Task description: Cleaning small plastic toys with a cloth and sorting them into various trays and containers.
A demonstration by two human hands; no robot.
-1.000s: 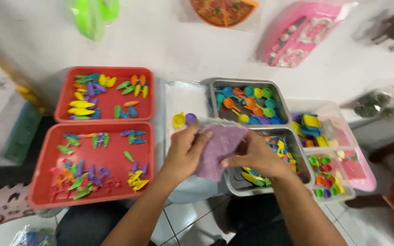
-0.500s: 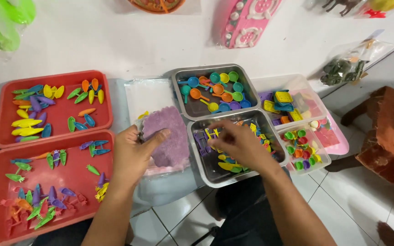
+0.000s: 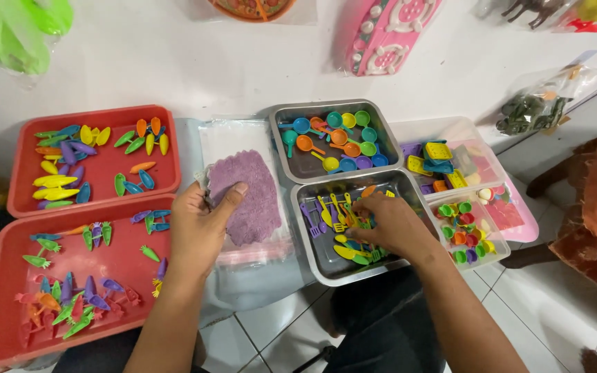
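Top left corner: green plastic toy in a clear bag (image 3: 19, 31), lying on the white floor (image 3: 174, 62).

Left side: two red trays. Upper red tray (image 3: 167, 148) holds small leaf- and carrot-shaped toy pcs, yellow, purple, blue, green, orange. Lower red tray (image 3: 8, 297) holds similar pcs, clustered at lower left and along the top edge.

Centre: flat clear bags (image 3: 236, 138) lie between the trays and the metal pans. Purple cloth (image 3: 253, 200) lies on the bags. Left hand (image 3: 198, 231) rests at the cloth's left edge, thumb pressed on the cloth, fingers under or behind it; grip on cloth appears closed.

Centre right: upper metal pan (image 3: 278, 114) holds small toy frying pans, blue, orange, green, yellow, purple. Lower metal pan (image 3: 312, 255) holds toy forks and spoons, mixed colours. Right hand (image 3: 388, 224) is inside the lower pan, fingers curled down onto the cutlery pcs; cannot tell if a pc is pinched.

Right: clear compartment box (image 3: 481, 155) with blue and yellow toy pcs at the back, small coloured cups at the front; pink tray partly under it. Top centre: orange round toy (image 3: 250, 7), cut off by the edge. Top right: pink toy stove in wrap (image 3: 388, 31). Far right: bag of dark green figures (image 3: 530, 114).

Changes vs. 0.5 s ago: left hand same position on cloth, thumb shifted slightly up. Right hand has moved lower and deeper into the cutlery pan. Hands remain apart.
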